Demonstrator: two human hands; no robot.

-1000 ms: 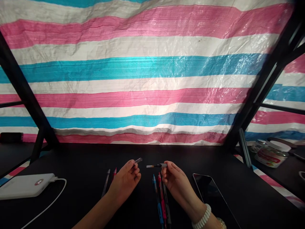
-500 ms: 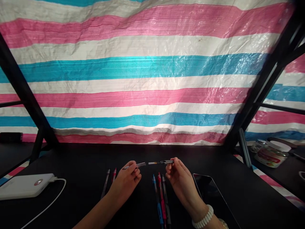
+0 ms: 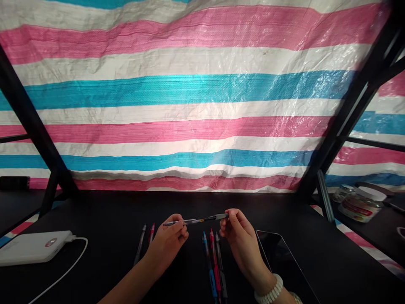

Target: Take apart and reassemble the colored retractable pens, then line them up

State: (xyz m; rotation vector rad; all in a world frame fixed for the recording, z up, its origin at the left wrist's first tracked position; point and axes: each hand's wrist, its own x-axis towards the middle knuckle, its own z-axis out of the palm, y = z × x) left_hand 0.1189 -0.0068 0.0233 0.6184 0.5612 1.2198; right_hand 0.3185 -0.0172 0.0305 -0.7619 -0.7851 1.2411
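Observation:
Above the black table, my left hand (image 3: 172,240) is closed around a clear pen barrel (image 3: 189,221). Between finger and thumb, my right hand (image 3: 239,236) pinches the grey end of a pen refill (image 3: 208,218). The refill's other end meets the barrel's open end and appears to sit inside its mouth. Below and between the hands lie a blue pen (image 3: 209,264), a pink pen (image 3: 215,266) and a dark grey pen (image 3: 221,268), side by side. Behind my left wrist are another dark pen (image 3: 140,242) and a red pen (image 3: 151,232), partly hidden.
A dark phone (image 3: 281,253) lies beside my right forearm. At the left sits a white power bank (image 3: 34,248) with a white cable (image 3: 76,259). Black frame bars (image 3: 340,135) flank a striped sheet (image 3: 190,88) behind the table (image 3: 110,211). Jars (image 3: 360,204) stand at the far right.
The refill has moved left and its tip has gone from a gap away to meeting the barrel's mouth. Both hands keep their grips.

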